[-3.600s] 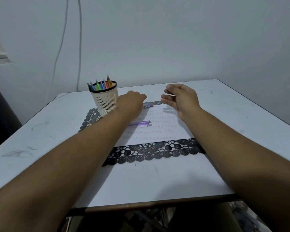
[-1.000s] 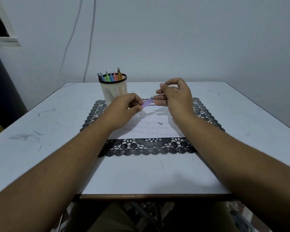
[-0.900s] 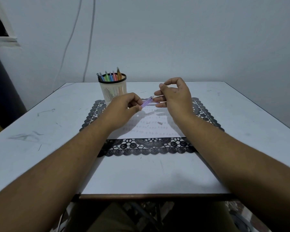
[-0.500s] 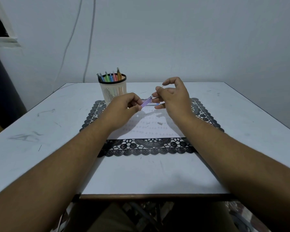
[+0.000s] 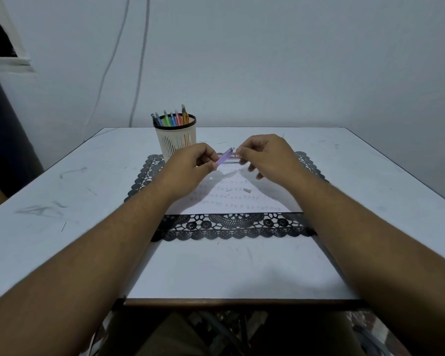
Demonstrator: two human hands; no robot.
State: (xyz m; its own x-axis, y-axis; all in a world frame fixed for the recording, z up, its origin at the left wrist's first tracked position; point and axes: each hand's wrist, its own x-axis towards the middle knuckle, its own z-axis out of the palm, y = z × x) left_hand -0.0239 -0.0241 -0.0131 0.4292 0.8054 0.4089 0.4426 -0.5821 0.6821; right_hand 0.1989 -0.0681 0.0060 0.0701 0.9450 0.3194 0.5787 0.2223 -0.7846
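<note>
A translucent purple pen (image 5: 225, 157) is lifted above the paper, tilted up to the right. My left hand (image 5: 190, 164) pinches its lower end between thumb and fingers. My right hand (image 5: 266, 158) has its fingers curled, and thumb and forefinger meet at the pen's upper metal tip; what exactly they pinch there is too small to tell. A small grey piece (image 5: 246, 190) lies loose on the white sheet of paper (image 5: 231, 201) below the hands.
The paper lies on a black lace placemat (image 5: 229, 228) on a white table (image 5: 62, 201). A cream slotted pen cup (image 5: 176, 141) with several coloured pens (image 5: 172, 119) stands at the mat's far left corner. Another pen (image 5: 233, 157) lies behind the hands.
My right hand has lowered its raised fingers and closed in on the pen's upper tip. My left hand has kept the pen almost still. Earlier the pen lay on the paper.
</note>
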